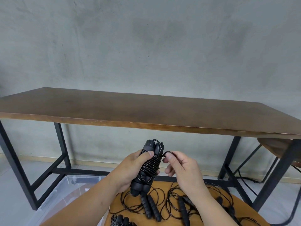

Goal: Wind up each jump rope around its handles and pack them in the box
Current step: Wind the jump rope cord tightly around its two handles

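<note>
low in the middle of the frame, the left hand [130,170] grips the wound jump rope [147,167] upright, the right hand [179,165] pinches its loose cord end — clear box [65,191] lower left, unwound ropes [164,204] beneath.

A black jump rope [147,167] — cord coiled tight around its paired foam handles — stands upright in mid-air. Loose ropes [162,204] sprawl unwound on the round desk [234,201]; the clear plastic box [65,191] sits left, lower.
</note>
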The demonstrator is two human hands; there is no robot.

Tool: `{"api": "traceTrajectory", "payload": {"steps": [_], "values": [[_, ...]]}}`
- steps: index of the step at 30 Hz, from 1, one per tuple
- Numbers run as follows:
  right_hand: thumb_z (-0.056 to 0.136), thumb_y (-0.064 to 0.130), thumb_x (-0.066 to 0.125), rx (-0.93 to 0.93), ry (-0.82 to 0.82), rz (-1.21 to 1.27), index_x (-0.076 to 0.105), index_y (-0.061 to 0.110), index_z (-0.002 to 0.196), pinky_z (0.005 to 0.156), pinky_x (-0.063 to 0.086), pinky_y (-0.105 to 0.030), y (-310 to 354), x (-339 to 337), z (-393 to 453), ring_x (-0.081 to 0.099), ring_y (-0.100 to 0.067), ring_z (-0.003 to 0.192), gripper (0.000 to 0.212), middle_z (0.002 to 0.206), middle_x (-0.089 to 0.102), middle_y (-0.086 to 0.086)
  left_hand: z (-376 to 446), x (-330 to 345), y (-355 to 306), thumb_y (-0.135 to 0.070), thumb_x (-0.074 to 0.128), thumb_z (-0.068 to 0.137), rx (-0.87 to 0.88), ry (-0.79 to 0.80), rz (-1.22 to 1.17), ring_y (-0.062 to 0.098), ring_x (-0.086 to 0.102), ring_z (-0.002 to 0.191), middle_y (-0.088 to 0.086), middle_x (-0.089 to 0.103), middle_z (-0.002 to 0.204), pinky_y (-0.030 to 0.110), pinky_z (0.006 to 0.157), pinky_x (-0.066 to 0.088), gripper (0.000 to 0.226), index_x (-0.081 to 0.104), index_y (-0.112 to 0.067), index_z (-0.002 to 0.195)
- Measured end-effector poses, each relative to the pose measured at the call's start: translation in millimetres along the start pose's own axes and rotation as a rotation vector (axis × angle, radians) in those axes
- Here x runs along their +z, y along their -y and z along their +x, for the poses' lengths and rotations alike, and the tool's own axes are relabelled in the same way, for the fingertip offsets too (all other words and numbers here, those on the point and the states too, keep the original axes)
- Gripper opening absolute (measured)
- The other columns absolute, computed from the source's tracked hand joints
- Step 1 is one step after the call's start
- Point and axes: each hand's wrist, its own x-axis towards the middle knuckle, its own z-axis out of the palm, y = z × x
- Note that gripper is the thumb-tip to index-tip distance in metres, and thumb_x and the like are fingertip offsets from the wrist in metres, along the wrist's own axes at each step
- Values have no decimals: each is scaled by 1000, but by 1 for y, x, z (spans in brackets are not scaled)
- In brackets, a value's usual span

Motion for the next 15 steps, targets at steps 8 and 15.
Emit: {"api": "traceTrajectory", "payload": {"steps": [8, 15], "values": [[101, 34, 47, -22, 89, -110, 65, 36, 112, 76, 47, -10, 5, -9, 10, 62, 0, 83, 21, 92, 62, 11, -3, 0, -4, -30, 56, 97, 26, -12, 3, 31, 72, 87, 25, 70, 103, 29, 68, 56, 30, 59, -7, 116], [97, 19, 59, 156, -35, 324, 75, 27, 102, 81, 58, -30, 7, -11, 16, 64, -10, 71, 19, 74, 66, 5, -1, 5, -4, -29, 57, 97, 70, -26, 54, 32, 73, 87, 23, 72, 99, 29, 68, 56, 29, 60, -6, 114]]}}
